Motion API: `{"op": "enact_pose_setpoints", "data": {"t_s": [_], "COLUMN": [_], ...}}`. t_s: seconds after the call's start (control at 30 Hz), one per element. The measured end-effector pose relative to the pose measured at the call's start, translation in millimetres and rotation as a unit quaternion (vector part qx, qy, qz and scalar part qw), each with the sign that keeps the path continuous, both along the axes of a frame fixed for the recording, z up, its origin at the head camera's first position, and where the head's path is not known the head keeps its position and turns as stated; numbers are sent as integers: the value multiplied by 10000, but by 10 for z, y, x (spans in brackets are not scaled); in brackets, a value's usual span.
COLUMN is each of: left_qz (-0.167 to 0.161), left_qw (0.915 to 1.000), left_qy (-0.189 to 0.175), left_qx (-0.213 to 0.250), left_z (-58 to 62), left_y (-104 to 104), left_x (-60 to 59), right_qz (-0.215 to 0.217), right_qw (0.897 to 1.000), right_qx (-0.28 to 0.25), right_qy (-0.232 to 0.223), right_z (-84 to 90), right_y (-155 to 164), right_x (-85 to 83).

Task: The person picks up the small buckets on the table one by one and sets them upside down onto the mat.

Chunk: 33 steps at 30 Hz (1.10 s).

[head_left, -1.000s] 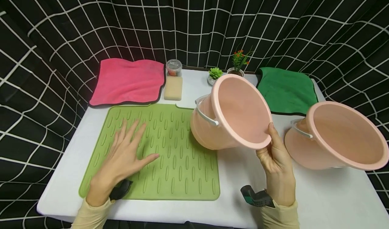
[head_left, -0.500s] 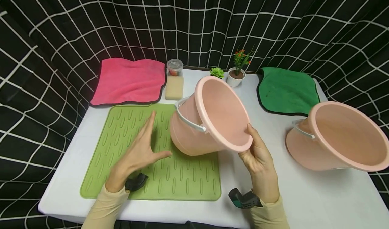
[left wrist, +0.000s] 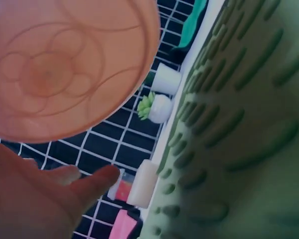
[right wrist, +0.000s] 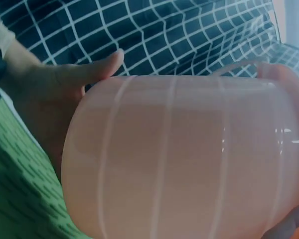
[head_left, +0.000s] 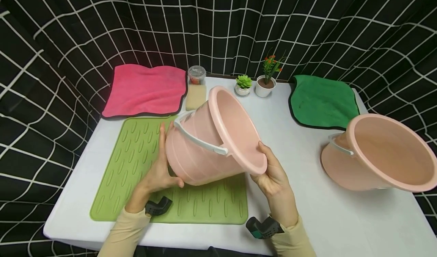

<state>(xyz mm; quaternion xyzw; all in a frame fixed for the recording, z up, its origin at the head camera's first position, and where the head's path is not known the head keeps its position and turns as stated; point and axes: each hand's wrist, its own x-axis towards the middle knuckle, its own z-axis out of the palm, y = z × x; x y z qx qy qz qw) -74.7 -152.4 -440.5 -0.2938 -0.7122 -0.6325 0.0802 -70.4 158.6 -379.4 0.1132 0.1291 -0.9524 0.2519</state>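
Pink plastic bucket (head_left: pixel 211 143) is tilting, mouth toward four o'clock, right hand (head_left: pixel 273 177) pinching its rim, spread-fingered left hand (head_left: pixel 157 173) bracing its base at nine o'clock.

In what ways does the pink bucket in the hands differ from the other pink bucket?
The held bucket is off the table, over the green mat, between the left hand and right hand; the other bucket rests untouched on the white table. Both are tilted and empty.
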Motion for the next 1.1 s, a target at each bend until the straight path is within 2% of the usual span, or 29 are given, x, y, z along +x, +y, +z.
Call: {"op": "enact_pose_setpoints", "data": {"t_s": [0.2,0.4,0.47,0.67,0.8,0.97,1.03,1.1], "left_qz": [-185,-399,-417,-241,-36,202,271,337], "left_qw": [9971,9874,9845,9826,9786,9738,9742,9746], "left_qy": [549,1102,1272,1516,1634,1705,1700,1697], "left_qx": [486,1060,1129,1050,1253,1490,1460,1424], "left_z": [27,103,115,121,144,202,222,251], "left_y": [72,204,233,252,275,281,251,215], "left_x": [33,46,51,60,52,49,63,74], "right_qz": [284,601,608,381,363,659,882,1043], "right_qw": [9986,9896,9887,9950,9958,9953,9938,9916], "right_qx": [-430,-1292,-1361,-913,-828,-690,-474,-23], "right_qy": [-86,-195,-179,-127,-130,146,475,759], "right_z": [-58,-155,-167,-129,-108,-91,-96,-100], "right_y": [-71,-125,-140,-171,-175,-164,-153,-135], "right_x": [-3,-6,-2,-3,-2,-23,-34,-39]}}
